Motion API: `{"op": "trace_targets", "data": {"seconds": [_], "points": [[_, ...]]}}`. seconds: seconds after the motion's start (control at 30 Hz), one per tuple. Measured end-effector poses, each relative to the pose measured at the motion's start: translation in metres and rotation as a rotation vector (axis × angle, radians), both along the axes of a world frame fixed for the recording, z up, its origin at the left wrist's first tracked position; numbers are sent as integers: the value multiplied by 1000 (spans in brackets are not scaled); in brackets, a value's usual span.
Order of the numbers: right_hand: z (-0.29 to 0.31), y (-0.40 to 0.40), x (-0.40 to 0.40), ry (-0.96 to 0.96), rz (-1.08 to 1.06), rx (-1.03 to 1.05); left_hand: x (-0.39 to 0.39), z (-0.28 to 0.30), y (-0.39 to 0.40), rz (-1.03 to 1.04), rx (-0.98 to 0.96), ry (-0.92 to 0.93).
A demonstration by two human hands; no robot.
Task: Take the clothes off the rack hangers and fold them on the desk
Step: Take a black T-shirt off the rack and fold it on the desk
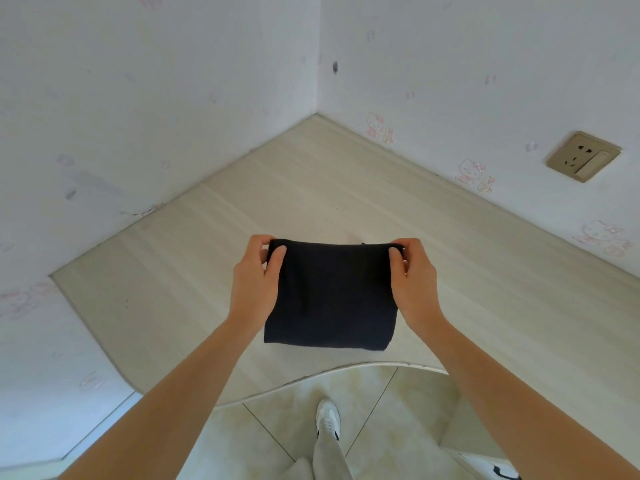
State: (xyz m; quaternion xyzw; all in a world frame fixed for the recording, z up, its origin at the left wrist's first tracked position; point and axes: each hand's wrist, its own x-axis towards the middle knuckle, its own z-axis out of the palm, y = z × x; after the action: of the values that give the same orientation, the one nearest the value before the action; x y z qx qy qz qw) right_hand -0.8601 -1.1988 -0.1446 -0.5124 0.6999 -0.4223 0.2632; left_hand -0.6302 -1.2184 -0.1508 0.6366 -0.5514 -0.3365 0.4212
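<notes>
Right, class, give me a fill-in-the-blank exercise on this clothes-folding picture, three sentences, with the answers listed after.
1. The folded garment is ____ in colour.
2. The left hand and right hand pinch the garment's two ____ corners.
3. The wall socket is on the wall to the person's ____, above the desk.

Missing words: black; far; right

Both forearms run out of frame at the bottom edge, elbows not visible. left hand fingers go behind the far edge of the dark folded garment, only thumb shows on top; same for right hand. Garment type unreadable, folded layers hide it. Whether its near edge touches the desk can't be told. Second shoe clipped at bottom right. Faint wall stickers mostly too washed out to read.
</notes>
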Motion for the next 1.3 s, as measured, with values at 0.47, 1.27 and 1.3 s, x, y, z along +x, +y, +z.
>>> {"op": "trace_targets", "data": {"seconds": [0.47,1.27,1.3], "points": [[-111,-126,-5,441,90,379,-24,-112,-112,141,214,-324],[-127,-113,-9,254,-1,561,-26,-121,-122,-5,393,-309],[-127,-111,-7,205,-22,585,-27,-119,-123,-15,399,-279]]}}
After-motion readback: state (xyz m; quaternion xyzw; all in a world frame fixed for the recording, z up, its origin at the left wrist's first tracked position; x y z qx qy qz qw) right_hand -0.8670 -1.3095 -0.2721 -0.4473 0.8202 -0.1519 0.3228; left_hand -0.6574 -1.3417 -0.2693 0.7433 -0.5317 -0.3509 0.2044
